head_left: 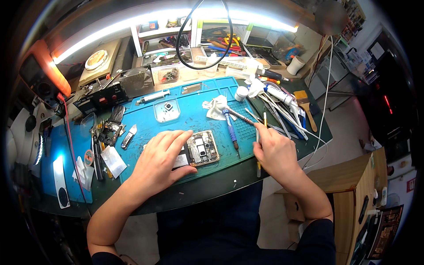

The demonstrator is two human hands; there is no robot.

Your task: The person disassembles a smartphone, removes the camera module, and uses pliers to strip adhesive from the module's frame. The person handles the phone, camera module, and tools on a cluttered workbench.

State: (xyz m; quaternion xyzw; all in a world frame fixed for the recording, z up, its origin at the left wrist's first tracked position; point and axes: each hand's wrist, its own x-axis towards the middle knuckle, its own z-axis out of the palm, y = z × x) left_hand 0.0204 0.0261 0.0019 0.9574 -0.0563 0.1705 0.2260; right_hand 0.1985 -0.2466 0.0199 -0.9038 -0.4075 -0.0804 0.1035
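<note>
Opened phone [211, 152] sits just below mid-frame on the blue mat [142, 120], internals bare, left hand [160, 157] over its left end, thumb spread from the fingers; can't confirm contact. Right hand [277, 152], right of centre, has fingers curled where a dark rod [242, 116] and a thin yellow-ended stick [259, 169] meet it; can't tell which it pinches, if either, so my read is tool pickup mid-repair. Next move calls for a sure grip on one tool, phone held steady, tip clear of the battery [180, 160].
</note>
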